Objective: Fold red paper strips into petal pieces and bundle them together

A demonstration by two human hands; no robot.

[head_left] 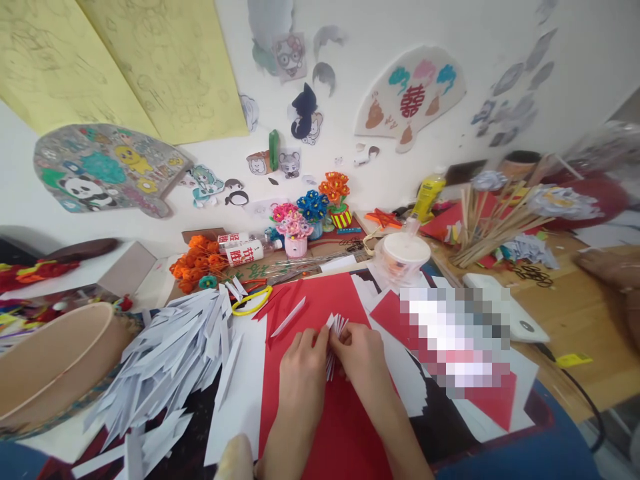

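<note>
A small fanned bundle of folded white paper strips (338,323) is pinched between my two hands over a red paper sheet (320,293). My left hand (303,363) grips its left side, fingers closed. From the right, my right hand (361,350) closes thumb and fingers on the same bundle; part of it is hidden behind the fingers. A single folded white strip (289,317) lies on the red sheet beyond my left hand, beside thin red paper scraps (273,303). Left of the sheet is a large heap of folded white strips (175,340).
Yellow-handled scissors (253,301) lie by the heap. A round tan container (55,360) stands at far left. Behind are orange flowers (197,261), plastic bottles (245,251), small flower pots (296,245) and a lidded cup (406,252). A white device (505,310) with a cable sits right.
</note>
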